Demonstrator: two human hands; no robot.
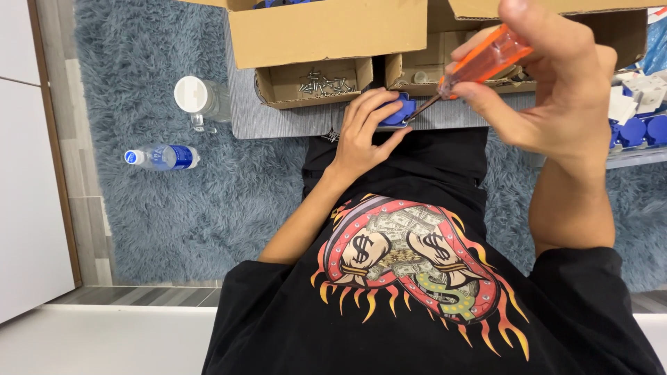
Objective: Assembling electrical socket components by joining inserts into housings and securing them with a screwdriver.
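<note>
My left hand grips a small blue plastic part and holds it against the edge of a grey board over my lap. My right hand is closed around the orange handle of a screwdriver. Its metal shaft slants down to the left, and the tip touches the blue part.
A small cardboard box with several screws sits just beyond my left hand, with larger cardboard boxes behind. More blue and white parts lie at the right. A water bottle and a clear lidded jar stand on the grey-blue shaggy rug.
</note>
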